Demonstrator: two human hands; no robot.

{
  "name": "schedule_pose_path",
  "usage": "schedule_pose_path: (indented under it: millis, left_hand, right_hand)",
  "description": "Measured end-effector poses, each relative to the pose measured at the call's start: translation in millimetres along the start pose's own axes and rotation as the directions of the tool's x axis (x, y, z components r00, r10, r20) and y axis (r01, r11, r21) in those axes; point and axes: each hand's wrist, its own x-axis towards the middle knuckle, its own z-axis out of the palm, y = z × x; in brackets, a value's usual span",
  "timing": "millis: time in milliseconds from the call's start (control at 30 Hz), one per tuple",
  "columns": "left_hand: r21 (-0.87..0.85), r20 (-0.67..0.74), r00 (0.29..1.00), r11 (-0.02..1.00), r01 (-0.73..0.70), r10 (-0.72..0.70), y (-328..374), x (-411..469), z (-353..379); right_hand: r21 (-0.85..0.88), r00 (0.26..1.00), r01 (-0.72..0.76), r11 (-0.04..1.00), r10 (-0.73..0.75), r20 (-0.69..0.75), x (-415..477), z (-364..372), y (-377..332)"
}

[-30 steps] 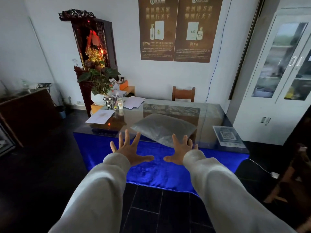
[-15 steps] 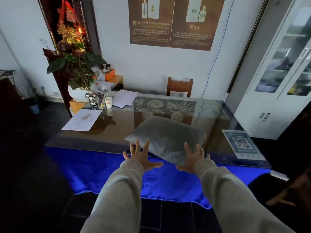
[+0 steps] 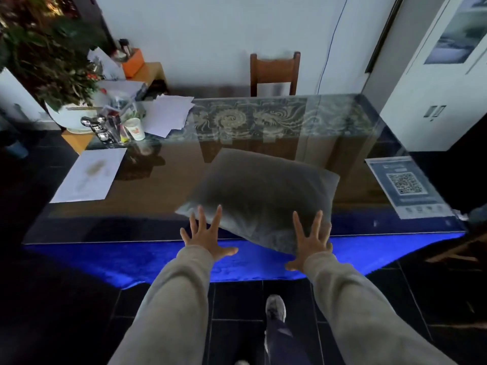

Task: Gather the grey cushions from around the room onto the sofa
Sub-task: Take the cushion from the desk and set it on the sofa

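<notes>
Grey cushion [image 3: 263,196] on glass table [image 3: 163,180]

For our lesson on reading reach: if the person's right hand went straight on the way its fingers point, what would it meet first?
Most likely the grey cushion on the glass table: the open right hand already overlaps its near edge, though contact is unclear.

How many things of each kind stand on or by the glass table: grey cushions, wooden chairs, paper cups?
Grey cushion: 1
Wooden chair: 1
Paper cup: 1
Total: 3
</notes>
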Motion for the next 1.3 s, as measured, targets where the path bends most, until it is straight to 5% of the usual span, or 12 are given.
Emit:
schedule_pose_path:
  millis: [133,267,367,533,767,833,900,1000,1067,1133,1233,1300]
  left_hand:
    - [-0.033,0.018,0.999,0.998,0.045,-0.044,7.4,49.2,-9.5]
    - [-0.025,-0.024,0.998,0.998,0.054,-0.054,17.0,101.4,-49.8]
    - [-0.05,-0.253,0.967,0.999,0.001,-0.013,26.8,132.8,-92.9]
    - [-0.016,-0.588,0.807,0.996,-0.091,0.064,48.5,165.9,-168.6]
    - [-0.342,-0.7,0.71,0.909,-0.238,-0.078,81.3,214.1,-225.5]
    - [-0.473,-0.669,0.733,0.832,-0.289,-0.125,85.0,229.0,-233.3]
    - [-0.522,-0.648,0.756,0.776,-0.355,-0.09,101.9,260.3,-246.5]
    - [-0.608,-0.627,0.764,0.711,-0.354,-0.155,110.1,287.8,-260.3]
    - [-0.689,-0.584,0.788,0.635,-0.351,-0.198,111.2,300.7,-264.0]
    - [-0.733,-0.569,0.801,0.555,-0.393,-0.185,116.0,313.5,-265.6]
    - [-0.766,-0.562,0.815,0.461,-0.449,-0.14,128.2,343.1,-271.4]
    - [-0.764,-0.563,0.817,0.456,-0.456,-0.126,134.6,373.8,-273.5]
  right_hand:
    - [-0.07,0.993,0.075,0.995,-0.081,-0.086,46.5,5.2,11.3]
    - [0.014,0.964,0.267,0.964,-0.267,0.001,98.3,-52.8,31.4]
    - [0.116,0.943,0.323,0.939,-0.33,0.045,142.1,-126.2,51.2]
    - [0.351,0.903,0.298,0.888,-0.381,0.197,187.7,-232.0,69.0]
    - [0.653,0.983,0.179,0.736,-0.16,-0.089,223.3,-294.0,107.5]
    - [0.791,0.985,0.169,0.588,-0.074,-0.155,222.1,-289.9,112.0]
    - [0.924,0.976,0.19,0.333,0.036,-0.213,227.2,-287.6,121.2]
    - [0.914,0.987,0.158,-0.374,0.094,-0.132,221.9,-277.2,112.2]
    - [0.805,0.984,0.178,-0.566,0.092,-0.153,219.3,-261.8,101.1]
    - [0.867,0.975,0.189,-0.462,0.194,-0.11,216.0,-239.9,85.0]
    - [0.989,0.935,0.147,-0.014,0.328,-0.134,230.7,-211.8,71.8]
    - [0.988,0.931,0.111,0.106,0.338,-0.14,249.6,-203.4,66.1]
